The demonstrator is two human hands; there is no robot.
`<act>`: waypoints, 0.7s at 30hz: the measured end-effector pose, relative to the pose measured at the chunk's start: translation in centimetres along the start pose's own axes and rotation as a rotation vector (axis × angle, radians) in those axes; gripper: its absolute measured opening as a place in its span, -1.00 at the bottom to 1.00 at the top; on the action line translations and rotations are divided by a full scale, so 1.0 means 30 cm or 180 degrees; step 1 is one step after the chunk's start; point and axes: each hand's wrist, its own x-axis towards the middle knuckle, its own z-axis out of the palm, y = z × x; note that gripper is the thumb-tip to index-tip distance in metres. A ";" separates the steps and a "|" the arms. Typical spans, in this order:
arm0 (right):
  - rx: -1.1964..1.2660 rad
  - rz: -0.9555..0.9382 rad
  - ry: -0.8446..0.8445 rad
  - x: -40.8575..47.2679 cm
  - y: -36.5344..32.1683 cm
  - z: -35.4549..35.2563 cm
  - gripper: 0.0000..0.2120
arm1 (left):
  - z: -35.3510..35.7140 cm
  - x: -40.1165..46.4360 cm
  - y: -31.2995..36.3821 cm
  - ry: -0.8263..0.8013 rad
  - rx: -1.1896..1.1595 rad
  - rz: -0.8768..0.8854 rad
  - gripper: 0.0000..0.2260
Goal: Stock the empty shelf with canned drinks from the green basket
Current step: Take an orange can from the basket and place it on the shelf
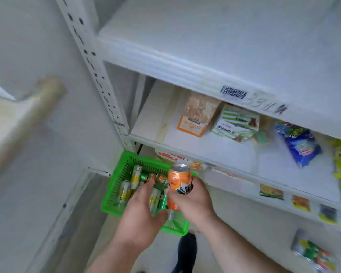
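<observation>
Wide open room up top: the empty shelf (224,36) runs bare and white from its left post (91,62) to the right edge of view, with only a barcode label (233,92) on its front lip. Down low, the green basket (114,186) sits on the floor tight against the foot of that post, its far rim tucked just under the lower shelves.

Right hand (193,200) is up above the basket, fingers wrapped round one orange can (180,179), held upright with its silver top showing. Left hand (140,209) is down inside the basket, fingers curled over the cans (135,176) lying there; whether it grips one I cannot tell. About three yellow-and-silver cans show, plus green ones half hidden under the hands.

On the middle shelf (215,152): one orange packet (197,117), one green-and-white box (236,123), one blue bag (299,142), yellow packets at the far right. More snack packs sit below. A black shoe (186,251) stands just behind the basket.
</observation>
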 end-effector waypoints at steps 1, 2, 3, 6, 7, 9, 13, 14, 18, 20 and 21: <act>-0.0019 -0.0075 0.0032 -0.067 -0.065 -0.051 -0.58 | -0.045 -0.047 0.058 -0.0014 0.0006 0.0059 -0.16; -0.0030 -0.0151 0.0056 -0.131 -0.131 -0.104 -0.53 | -0.093 -0.093 0.121 -0.0040 0.0021 0.0120 -0.14; -0.0037 -0.0235 0.0078 -0.196 -0.196 -0.158 -0.51 | -0.140 -0.141 0.186 -0.0061 0.0066 0.0226 -0.13; 0.0014 -0.0453 0.0189 -0.381 -0.373 -0.324 -0.54 | -0.275 -0.269 0.375 -0.0070 0.0168 0.0560 -0.11; 0.0039 -0.0525 0.0247 -0.435 -0.423 -0.378 -0.55 | -0.314 -0.307 0.433 -0.0041 0.0171 0.0652 -0.12; 0.0106 -0.0667 0.0396 -0.532 -0.503 -0.477 -0.53 | -0.387 -0.376 0.546 0.0026 0.0151 0.0816 -0.14; 0.0314 -0.0841 0.0743 -0.683 -0.612 -0.644 -0.53 | -0.478 -0.478 0.749 0.0096 0.0208 0.1349 -0.25; 0.0385 -0.0876 0.0835 -0.717 -0.628 -0.681 -0.55 | -0.489 -0.498 0.793 0.0104 0.0194 0.1442 -0.24; 0.0631 -0.0956 0.1116 -0.833 -0.648 -0.804 -0.55 | -0.489 -0.555 0.943 0.0084 0.0026 0.1676 -0.13; 0.0691 -0.0955 0.1221 -0.877 -0.632 -0.858 -0.55 | -0.466 -0.580 1.000 -0.0023 -0.0037 0.1802 -0.11; 0.0729 -0.0941 0.1283 -0.897 -0.621 -0.884 -0.55 | -0.452 -0.592 1.023 -0.0059 -0.0043 0.1845 -0.10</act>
